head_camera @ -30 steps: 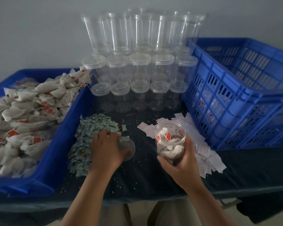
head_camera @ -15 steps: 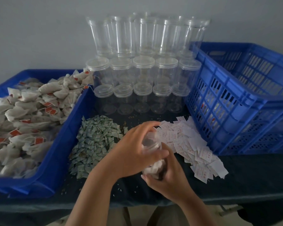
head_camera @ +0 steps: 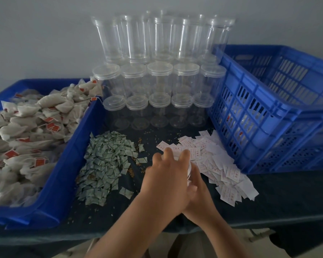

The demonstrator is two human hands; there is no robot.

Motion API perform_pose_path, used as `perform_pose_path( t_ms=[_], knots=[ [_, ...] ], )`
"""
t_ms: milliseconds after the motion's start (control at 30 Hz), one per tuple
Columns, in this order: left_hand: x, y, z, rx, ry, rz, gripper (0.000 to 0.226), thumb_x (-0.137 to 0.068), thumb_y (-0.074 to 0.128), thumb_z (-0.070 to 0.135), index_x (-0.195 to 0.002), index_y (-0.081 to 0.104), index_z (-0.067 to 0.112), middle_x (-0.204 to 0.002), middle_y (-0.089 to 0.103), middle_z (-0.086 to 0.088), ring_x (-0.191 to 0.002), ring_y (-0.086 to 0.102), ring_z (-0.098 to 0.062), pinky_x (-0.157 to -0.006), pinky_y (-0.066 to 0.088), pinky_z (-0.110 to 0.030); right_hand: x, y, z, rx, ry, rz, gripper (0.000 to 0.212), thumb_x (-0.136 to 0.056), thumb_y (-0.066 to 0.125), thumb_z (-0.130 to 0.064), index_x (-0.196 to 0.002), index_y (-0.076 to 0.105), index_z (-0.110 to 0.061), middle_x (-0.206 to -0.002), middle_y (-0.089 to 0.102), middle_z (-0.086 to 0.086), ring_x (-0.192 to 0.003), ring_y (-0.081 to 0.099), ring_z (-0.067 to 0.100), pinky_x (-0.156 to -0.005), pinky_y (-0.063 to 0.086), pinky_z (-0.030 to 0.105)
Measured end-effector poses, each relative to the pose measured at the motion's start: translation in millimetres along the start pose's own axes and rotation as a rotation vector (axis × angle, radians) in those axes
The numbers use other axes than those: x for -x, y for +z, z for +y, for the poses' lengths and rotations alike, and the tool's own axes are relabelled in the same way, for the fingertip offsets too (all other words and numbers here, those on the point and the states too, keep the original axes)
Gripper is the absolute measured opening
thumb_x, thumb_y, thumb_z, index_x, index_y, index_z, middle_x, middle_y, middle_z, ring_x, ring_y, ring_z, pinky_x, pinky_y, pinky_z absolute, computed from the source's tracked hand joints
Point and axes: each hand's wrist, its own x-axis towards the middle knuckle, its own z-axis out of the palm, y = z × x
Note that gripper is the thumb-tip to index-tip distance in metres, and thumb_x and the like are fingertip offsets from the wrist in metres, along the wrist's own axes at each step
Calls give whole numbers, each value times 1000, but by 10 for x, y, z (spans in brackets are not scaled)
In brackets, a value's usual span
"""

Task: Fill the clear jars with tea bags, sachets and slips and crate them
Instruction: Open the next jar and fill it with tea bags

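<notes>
Grey wall behind; dark cloth covers the counter (head_camera: 280,198), w/ loose grain-like specks scattered mid-surface.

Blue crate (head_camera: 280,101) sits on the right side, slotted walls, tilted view; red-and-white bits show through the slots of its near wall. Blue tray (head_camera: 67,164) on the left edge, heaped w/ tea bags (head_camera: 26,131), pale pouches w/ red tags on strings.

Clear jars (head_camera: 160,75) stacked at the back between tray and crate: front rows lidded, taller tier on top against the wall. All look empty.

Sachets (head_camera: 104,164), grey-green, piled just beside the tray's right wall, a few strays near the pile's edge. Slips (head_camera: 218,161), white w/ red print, spread in a fan next to the crate's near corner.

Centre front: both hands meet over one jar (head_camera: 189,169), only a sliver of clear wall visible btwn them, at the edge of the slips. Left hand (head_camera: 166,175) is cupped over the jar top, fingers curled down around it. Right hand (head_camera: 199,198) wraps the jar body from below/right, closed round it. Lid itself hidden under the left hand; can't tell the contents.
</notes>
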Motion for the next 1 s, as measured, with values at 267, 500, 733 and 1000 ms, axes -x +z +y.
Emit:
perform_pose_path(
  t_ms=[267,500,733,1000],
  knots=[
    [-98,-198,-260,273,-6,-199,56,-88,49,87,-123,46,44,-126,51,15,-117,51,-9,-87,49,-33,-43,-28,23,-21,-81,-126,84,-72,98,-36,-141,50,-48,-129,66,-18,-111,72,10,-79,60,21],
    [-97,126,53,95,-205,44,52,-104,33,67,-134,49,28,-120,54,2,-110,54,-22,-84,54,-39,-52,26,31,130,-149,-50,63,-82,84,-50,-134,50,-53,-125,62,-26,-110,63,-2,-78,46,2],
    [-128,73,-159,12,253,-37,50,-102,35,65,-133,56,33,-148,54,3,-141,46,-23,-103,56,-46,-80,-49,121,222,-105,-110,74,-73,82,-54,-132,38,-55,-126,56,-40,-108,63,-13,-76,47,0],
    [-125,-208,-446,223,434,-114,71,-97,39,84,-162,25,56,-178,1,21,-162,-7,-1,-131,4,-37,-95,-119,87,-44,-105,-152,79,-78,98,-33,-145,54,-32,-127,71,-4,-115,73,24,-89,64,37]
  ],
)
